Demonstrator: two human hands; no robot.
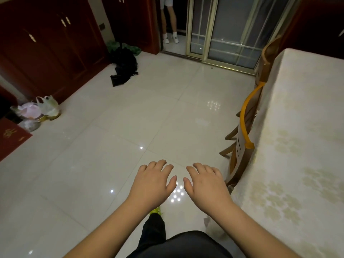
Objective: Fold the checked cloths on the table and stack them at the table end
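The tabletop (305, 127) runs off the right edge (blurred there); a person (169, 19) in the doorway is cut off above the legs.

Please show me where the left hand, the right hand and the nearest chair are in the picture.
left hand (152, 180), head view, on the back of the hand.
right hand (205, 182), head view, on the back of the hand.
nearest chair (245, 116), head view, on the curved top rail of the backrest.

Glossy tiled floor (115, 131) — red cabinets (55, 43), sliding door (223, 28).
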